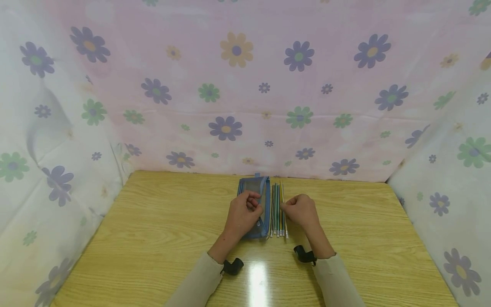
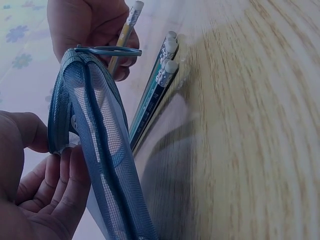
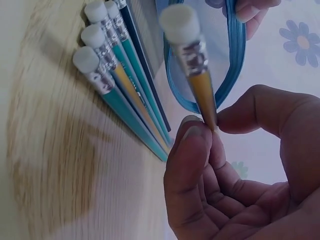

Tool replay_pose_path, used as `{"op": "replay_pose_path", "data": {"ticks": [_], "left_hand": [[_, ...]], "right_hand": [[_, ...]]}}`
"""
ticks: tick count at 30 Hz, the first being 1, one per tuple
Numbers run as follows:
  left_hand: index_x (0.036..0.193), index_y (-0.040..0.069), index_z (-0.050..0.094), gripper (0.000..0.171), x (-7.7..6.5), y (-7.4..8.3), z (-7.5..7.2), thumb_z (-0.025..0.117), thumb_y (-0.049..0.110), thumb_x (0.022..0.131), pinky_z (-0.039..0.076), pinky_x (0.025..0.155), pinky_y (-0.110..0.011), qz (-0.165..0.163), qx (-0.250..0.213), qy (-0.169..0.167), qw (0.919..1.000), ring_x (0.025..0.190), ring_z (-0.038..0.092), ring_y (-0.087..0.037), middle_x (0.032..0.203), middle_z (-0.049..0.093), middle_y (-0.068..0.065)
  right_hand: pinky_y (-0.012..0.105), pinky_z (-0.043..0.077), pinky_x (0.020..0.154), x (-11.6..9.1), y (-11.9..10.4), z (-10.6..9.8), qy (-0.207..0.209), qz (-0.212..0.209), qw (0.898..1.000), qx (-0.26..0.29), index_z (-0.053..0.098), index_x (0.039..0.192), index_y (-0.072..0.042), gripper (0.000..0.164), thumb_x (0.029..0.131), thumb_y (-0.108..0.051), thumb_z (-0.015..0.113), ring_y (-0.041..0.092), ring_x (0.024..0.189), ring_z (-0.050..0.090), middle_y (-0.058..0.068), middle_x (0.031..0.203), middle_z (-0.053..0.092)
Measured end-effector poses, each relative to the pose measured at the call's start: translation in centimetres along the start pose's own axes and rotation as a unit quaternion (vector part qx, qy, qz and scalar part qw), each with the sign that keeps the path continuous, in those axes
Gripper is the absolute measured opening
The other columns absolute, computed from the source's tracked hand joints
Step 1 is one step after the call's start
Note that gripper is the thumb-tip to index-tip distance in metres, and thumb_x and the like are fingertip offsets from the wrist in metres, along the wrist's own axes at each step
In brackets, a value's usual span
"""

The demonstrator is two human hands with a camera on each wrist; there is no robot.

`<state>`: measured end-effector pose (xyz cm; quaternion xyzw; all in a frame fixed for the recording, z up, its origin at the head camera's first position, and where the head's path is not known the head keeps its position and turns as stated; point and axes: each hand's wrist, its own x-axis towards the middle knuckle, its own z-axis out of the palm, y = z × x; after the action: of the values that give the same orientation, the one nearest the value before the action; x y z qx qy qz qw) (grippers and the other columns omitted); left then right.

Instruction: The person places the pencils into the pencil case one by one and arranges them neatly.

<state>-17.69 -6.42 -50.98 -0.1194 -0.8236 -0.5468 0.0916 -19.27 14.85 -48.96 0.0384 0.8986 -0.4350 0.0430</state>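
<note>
A blue mesh zip pencil case (image 1: 252,186) lies on the table, its zipped side gaping in the left wrist view. My left hand (image 1: 242,215) pinches the edge of that opening between thumb and fingers (image 2: 65,175). My right hand (image 1: 303,211) pinches a yellow pencil (image 3: 202,92) with a white eraser, tilted up off the table. Beside the case lies a row of several pencils (image 1: 276,213), teal, yellow and dark, their eraser ends towards me. The held pencil's far end is hidden behind my right fingers in the right wrist view.
The wood-grain table (image 1: 172,230) spreads out on both sides of the case. Flower-patterned cloth (image 1: 253,98) hangs behind it and at both sides. A black wrist camera (image 1: 233,267) sits by my left sleeve, another wrist camera (image 1: 304,254) by my right.
</note>
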Motion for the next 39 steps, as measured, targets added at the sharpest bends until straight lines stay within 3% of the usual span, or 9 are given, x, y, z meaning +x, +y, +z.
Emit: {"op": "replay_pose_path", "data": {"ticks": [9, 24, 30, 39], "left_hand": [[0.117, -0.002, 0.072, 0.024, 0.0, 0.1, 0.0, 0.072, 0.002, 0.093, 0.059, 0.071, -0.026, -0.005, 0.004, -0.003, 1.0, 0.075, 0.066, -0.013, 0.089, 0.067, -0.002], [0.117, -0.001, 0.072, 0.024, 0.0, 0.3, 0.0, 0.072, 0.003, 0.094, 0.059, 0.07, -0.026, -0.006, 0.005, -0.002, 1.0, 0.075, 0.067, -0.013, 0.089, 0.067, -0.002], [0.118, -0.002, 0.071, 0.024, -0.1, 0.3, 0.0, 0.072, 0.003, 0.094, 0.059, 0.07, -0.026, -0.006, 0.006, -0.002, 1.0, 0.076, 0.067, -0.013, 0.089, 0.067, -0.002], [0.118, -0.002, 0.071, 0.024, 0.0, 0.2, 0.0, 0.072, 0.003, 0.094, 0.059, 0.069, -0.026, -0.004, 0.007, 0.001, 1.0, 0.076, 0.067, -0.013, 0.089, 0.067, -0.002]], "right_hand": [[0.03, 0.05, 0.054, -0.1, -0.5, 0.3, -0.001, 0.003, 0.999, 0.041, 0.079, 0.082, -0.001, 0.016, 0.087, -0.014, 0.071, 0.025, 0.064, 0.072, 0.01, 0.068, 0.073], [0.036, 0.063, 0.062, -0.4, -1.2, 1.4, -0.002, 0.018, 0.992, 0.125, 0.078, 0.092, 0.002, 0.016, 0.091, -0.012, 0.071, 0.026, 0.069, 0.073, 0.013, 0.079, 0.074], [0.04, 0.064, 0.067, -0.4, -1.4, 1.9, -0.014, 0.019, 0.984, 0.175, 0.076, 0.097, 0.007, 0.019, 0.093, -0.01, 0.07, 0.024, 0.067, 0.073, 0.017, 0.084, 0.075], [0.037, 0.063, 0.065, -0.1, -1.0, 3.0, -0.022, 0.017, 0.972, 0.233, 0.076, 0.104, 0.01, 0.02, 0.097, -0.008, 0.07, 0.022, 0.068, 0.071, 0.017, 0.083, 0.075]]}}
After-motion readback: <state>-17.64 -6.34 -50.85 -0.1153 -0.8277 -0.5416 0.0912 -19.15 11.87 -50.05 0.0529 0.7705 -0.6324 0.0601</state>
